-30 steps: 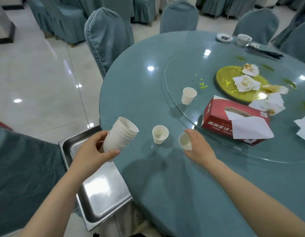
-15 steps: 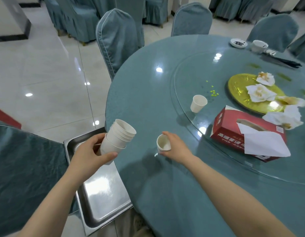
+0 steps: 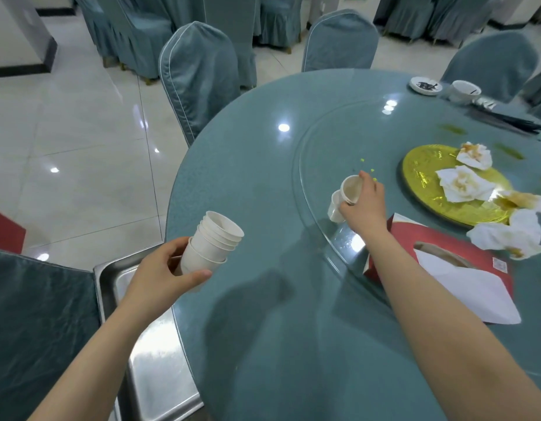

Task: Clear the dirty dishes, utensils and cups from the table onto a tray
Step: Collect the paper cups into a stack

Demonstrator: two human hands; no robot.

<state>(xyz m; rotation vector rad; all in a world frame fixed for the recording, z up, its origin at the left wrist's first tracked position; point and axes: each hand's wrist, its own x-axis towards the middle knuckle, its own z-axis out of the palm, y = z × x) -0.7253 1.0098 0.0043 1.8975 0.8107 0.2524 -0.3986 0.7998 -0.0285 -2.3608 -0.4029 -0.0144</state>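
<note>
Both hands were busy. My left hand (image 3: 159, 275) was wrapped round the stack (image 3: 213, 241) of nested paper cups, thumb across the front, holding it tilted with the mouths pointing up and away from me. It hung right over the near-left edge of the table (image 3: 232, 153), just above the steel tray (image 3: 147, 360) that sat below that edge.

My right hand (image 3: 364, 205) was stretched out over the near edge of the glass turntable (image 3: 323, 141), fingers curled round a cup (image 3: 351, 188) that was tipped on its side, mouth facing back at me. A second cup (image 3: 336, 206) sat just under it, touching my palm side. Couldn't tell if I was actually gripping that one too or if it was just standing on the glass against my hand.

So the bit that mattered: the stack's open end pointed roughly toward my right hand, and the loose cups lay up and to the right of it, well apart across the table. I'd say the right hand had to come back toward the near-left edge and line a cup's base up with the stack's tilted axis to slot it in.

Farther out on the table were a gold plate (image 3: 427, 168) with used napkins, a red tissue box (image 3: 430, 241), and a bowl (image 3: 464, 90) and chopsticks (image 3: 512, 121) at the far-right edge.
</note>
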